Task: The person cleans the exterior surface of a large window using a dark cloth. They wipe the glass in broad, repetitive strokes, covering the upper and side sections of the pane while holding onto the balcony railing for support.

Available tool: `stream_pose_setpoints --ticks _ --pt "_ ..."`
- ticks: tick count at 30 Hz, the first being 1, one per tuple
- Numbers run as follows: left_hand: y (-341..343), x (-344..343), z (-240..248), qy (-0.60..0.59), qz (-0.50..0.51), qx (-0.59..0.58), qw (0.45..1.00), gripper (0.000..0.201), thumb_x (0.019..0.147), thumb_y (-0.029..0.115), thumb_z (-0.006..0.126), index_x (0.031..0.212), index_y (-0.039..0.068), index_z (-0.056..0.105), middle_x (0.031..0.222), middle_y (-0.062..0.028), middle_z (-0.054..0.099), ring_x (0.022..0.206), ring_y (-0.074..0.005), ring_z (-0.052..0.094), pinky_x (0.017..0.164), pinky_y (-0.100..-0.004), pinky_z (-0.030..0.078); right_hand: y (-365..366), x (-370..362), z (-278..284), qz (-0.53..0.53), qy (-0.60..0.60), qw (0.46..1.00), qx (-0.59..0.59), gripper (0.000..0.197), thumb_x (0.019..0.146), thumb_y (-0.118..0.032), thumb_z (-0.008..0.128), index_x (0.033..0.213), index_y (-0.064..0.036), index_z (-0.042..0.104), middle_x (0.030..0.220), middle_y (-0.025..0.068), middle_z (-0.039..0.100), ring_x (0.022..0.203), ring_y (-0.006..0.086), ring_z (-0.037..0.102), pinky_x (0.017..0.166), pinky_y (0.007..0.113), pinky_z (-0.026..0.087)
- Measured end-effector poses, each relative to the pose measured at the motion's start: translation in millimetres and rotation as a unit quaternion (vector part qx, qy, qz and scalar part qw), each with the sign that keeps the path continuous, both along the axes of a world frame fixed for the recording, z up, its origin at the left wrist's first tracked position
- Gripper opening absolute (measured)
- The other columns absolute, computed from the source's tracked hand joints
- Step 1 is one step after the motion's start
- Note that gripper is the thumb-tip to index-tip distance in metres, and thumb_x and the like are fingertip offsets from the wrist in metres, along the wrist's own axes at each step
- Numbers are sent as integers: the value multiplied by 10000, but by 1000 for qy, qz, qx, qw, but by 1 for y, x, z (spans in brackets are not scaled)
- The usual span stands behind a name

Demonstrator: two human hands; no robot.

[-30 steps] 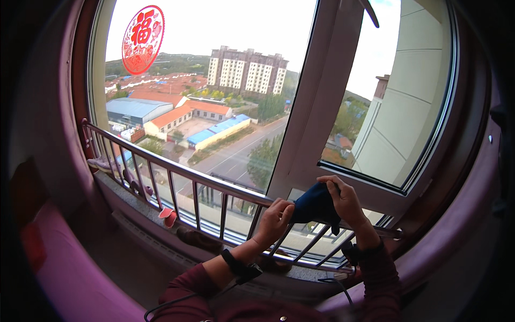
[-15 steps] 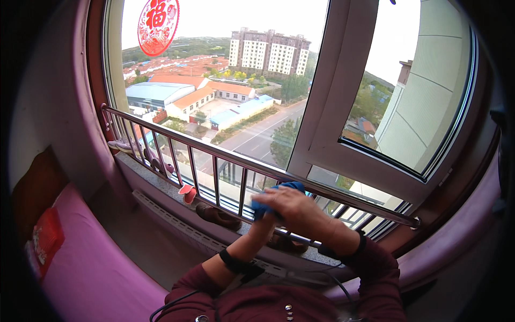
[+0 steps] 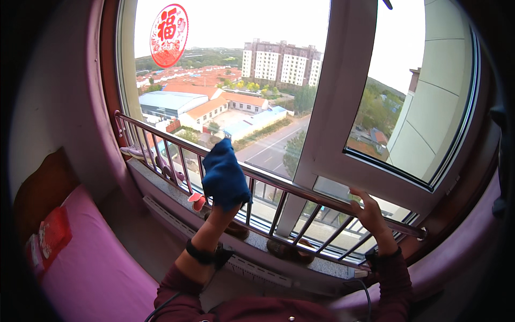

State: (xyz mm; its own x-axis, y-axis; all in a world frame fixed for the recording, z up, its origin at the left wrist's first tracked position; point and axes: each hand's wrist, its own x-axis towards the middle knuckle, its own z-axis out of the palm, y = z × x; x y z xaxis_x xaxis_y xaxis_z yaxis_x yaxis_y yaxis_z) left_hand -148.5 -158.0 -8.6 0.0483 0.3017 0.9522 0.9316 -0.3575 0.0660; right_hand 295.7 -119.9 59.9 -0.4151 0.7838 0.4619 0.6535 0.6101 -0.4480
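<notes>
A blue cloth point(image 3: 222, 174) covers my left hand point(image 3: 224, 210), which is raised in front of the metal railing point(image 3: 322, 199) and the window. The cloth hides the fingers; only the wrist end of the hand shows below it. At the right part of the railing is my right hand point(image 3: 370, 214), its fingers apart and nothing held in it. Its fingertips are close to the top bar; whether they touch it I cannot tell. Behind the bars, the large window pane point(image 3: 236, 32) carries a round red paper decoration point(image 3: 169, 35).
Shoes stand on the stone sill: a brown pair point(image 3: 289, 251), pale shoes point(image 3: 137, 152) at the far left and a small red-pink item point(image 3: 197, 201). Under the sill runs a slotted radiator point(image 3: 257, 271). A pink-covered bed point(image 3: 102, 257) with a red packet point(image 3: 54, 231) lies left.
My hands have come apart from the cloth they were both at. The left has moved left and up with the cloth; the right has gone right to the railing. The view has shifted slightly.
</notes>
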Motion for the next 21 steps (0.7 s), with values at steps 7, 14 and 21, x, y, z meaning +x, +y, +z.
stream_pose_setpoints --ticks 7,14,21 --pt "132 18 2 252 312 -16 916 25 892 77 639 878 98 640 836 -68 532 826 -243 602 738 -403 518 41 44 -48 -111 -173 974 -93 487 1086 -498 390 1371 -173 614 1151 208 728 1090 414 689 951 477 536" --pt "267 11 41 59 97 3 993 652 929 378 650 1492 100 474 1512 -155 481 1481 -369 348 1246 -571 187 56 36 -47 -138 -313 935 -92 443 1077 -505 339 1103 -202 662 919 110 754 904 394 720 814 509 557" --pt "347 -21 207 35 -47 259 964 890 720 299 831 1482 30 458 1426 -254 501 1402 -452 401 1211 -587 270 49 25 -51 -180 -362 915 -7 327 1064 -415 414 1094 -210 667 845 15 755 789 301 744 712 482 571"
